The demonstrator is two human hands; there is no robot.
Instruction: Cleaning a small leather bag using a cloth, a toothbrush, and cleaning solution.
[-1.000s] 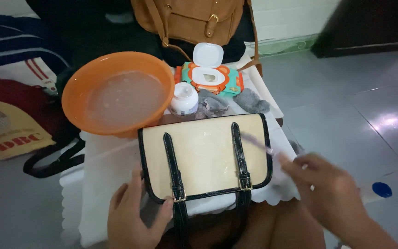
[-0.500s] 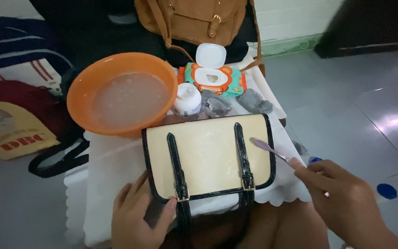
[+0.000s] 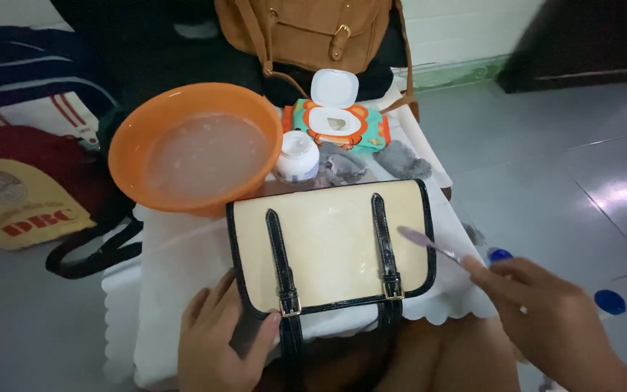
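A cream satchel bag [image 3: 332, 243] with black trim and two black buckled straps lies flat on a white cloth [image 3: 183, 254]. My left hand [image 3: 219, 337] presses on its lower left corner. My right hand [image 3: 556, 319] grips a thin toothbrush [image 3: 429, 243] whose head hovers at the bag's right edge, beside the right strap.
An orange basin [image 3: 197, 145] of soapy water stands behind the bag on the left. A small white bottle [image 3: 297, 156], an open wipes pack [image 3: 337, 123] and grey rags [image 3: 400, 160] lie behind it. A brown leather bag [image 3: 306, 33] and other bags [image 3: 30, 167] surround the table.
My right hand has shifted the toothbrush slightly to the right, off the flap toward the bag's right edge. My left hand stays pressed on the bag's corner.
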